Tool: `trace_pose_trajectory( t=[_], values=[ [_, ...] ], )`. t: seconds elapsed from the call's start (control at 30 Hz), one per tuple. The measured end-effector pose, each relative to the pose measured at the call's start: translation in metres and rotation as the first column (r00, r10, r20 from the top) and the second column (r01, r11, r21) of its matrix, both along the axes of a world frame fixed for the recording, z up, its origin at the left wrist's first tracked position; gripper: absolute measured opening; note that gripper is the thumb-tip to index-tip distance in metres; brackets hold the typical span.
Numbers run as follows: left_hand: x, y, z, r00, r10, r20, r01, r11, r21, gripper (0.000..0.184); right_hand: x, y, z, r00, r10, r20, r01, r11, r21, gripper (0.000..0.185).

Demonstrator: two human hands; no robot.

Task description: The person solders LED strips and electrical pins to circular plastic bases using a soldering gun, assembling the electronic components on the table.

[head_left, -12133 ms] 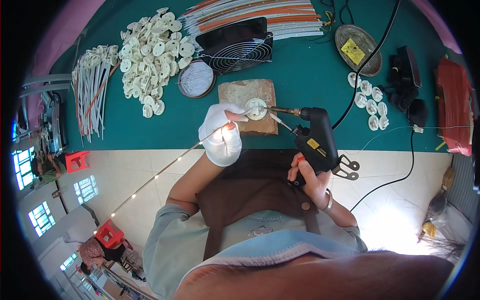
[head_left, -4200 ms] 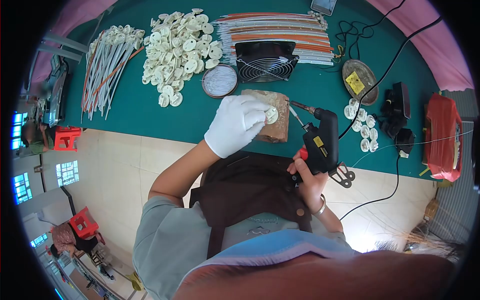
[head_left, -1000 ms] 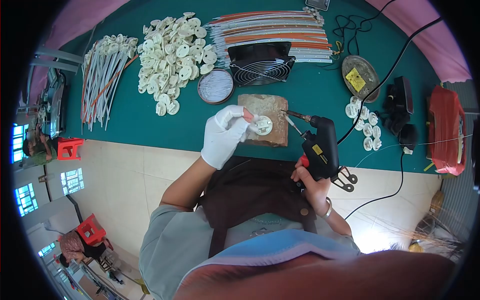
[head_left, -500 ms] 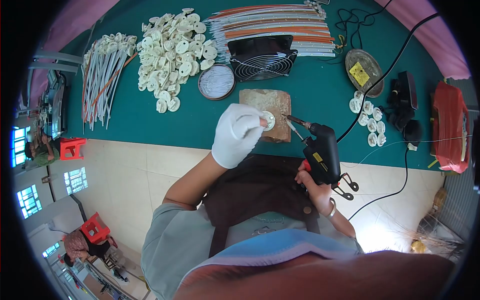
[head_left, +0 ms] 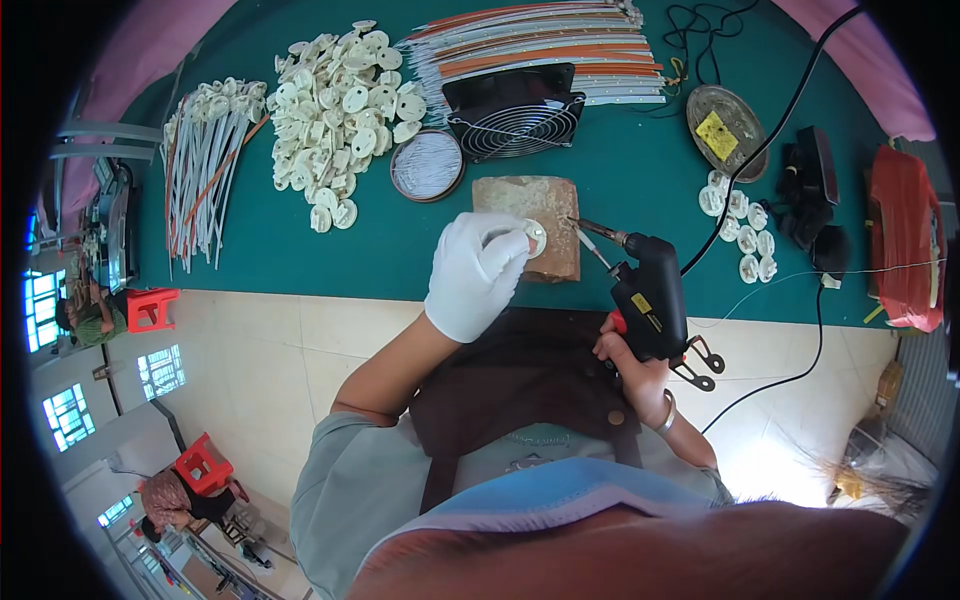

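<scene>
Head view: I stood by the bench and noted the left hand (head_left: 475, 277), in a white glove, with its fingers drawn together at the near-left edge of a white disc (head_left: 537, 236). Thumb and fingertip appeared to pinch that edge; the glove hid most of the contact. The disc was over a stone block (head_left: 550, 195) — whether it rested flat or was slightly raised, I could not tell.

The right hand, bare (head_left: 637, 368), was wrapped around the handle of a black soldering gun (head_left: 655, 310), close to its red trigger (head_left: 619, 321). Whether the trigger was pressed did not show.

Governing relation: the disc lay forward and to the right of the left hand, forward and to the left of the right hand. The left hand was the nearer, at the disc itself; the right hand was well apart from it. Being round, the disc offered no long axis. The gun's barrel (head_left: 603, 232) supplied the working line, pointing leftward and slightly away from the wearer. Its tip was over the block's right margin — near the disc, with a visible gap between them.

Beyond the block stood a black fan (head_left: 515, 115), with a pile of discs (head_left: 340, 110) to its left.
</scene>
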State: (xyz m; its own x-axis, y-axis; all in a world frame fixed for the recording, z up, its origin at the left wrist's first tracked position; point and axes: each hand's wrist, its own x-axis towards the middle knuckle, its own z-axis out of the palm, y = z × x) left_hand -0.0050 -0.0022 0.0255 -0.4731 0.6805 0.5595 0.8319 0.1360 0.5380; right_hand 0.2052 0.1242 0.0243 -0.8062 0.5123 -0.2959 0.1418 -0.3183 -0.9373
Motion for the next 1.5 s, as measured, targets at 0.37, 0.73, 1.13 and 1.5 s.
trace_pose_trajectory(
  t=[0.37, 0.73, 1.13, 1.5],
  values=[
    [0.010, 0.003, 0.000, 0.973, 0.015, 0.230, -0.041, 0.993, 0.109, 0.020, 0.002, 0.001, 0.001, 0.998, 0.056, -0.004, -0.056, 0.998, 0.006, 0.017],
    [0.001, 0.000, -0.001, 0.973, -0.034, 0.228, 0.020, 0.998, 0.067, 0.016, 0.022, 0.002, -0.040, 0.981, 0.089, 0.171, -0.150, 0.911, 0.384, 0.043],
    [-0.001, 0.001, -0.002, 0.976, -0.023, 0.219, 0.009, 0.998, 0.063, 0.015, 0.019, -0.001, -0.036, 0.977, 0.063, 0.205, -0.150, 0.885, 0.442, 0.046],
    [0.000, 0.000, -0.004, 0.968, -0.026, 0.250, 0.006, 0.997, 0.082, 0.015, 0.018, -0.002, -0.038, 0.985, 0.056, 0.163, -0.136, 0.834, 0.535, 0.044]
  ],
)
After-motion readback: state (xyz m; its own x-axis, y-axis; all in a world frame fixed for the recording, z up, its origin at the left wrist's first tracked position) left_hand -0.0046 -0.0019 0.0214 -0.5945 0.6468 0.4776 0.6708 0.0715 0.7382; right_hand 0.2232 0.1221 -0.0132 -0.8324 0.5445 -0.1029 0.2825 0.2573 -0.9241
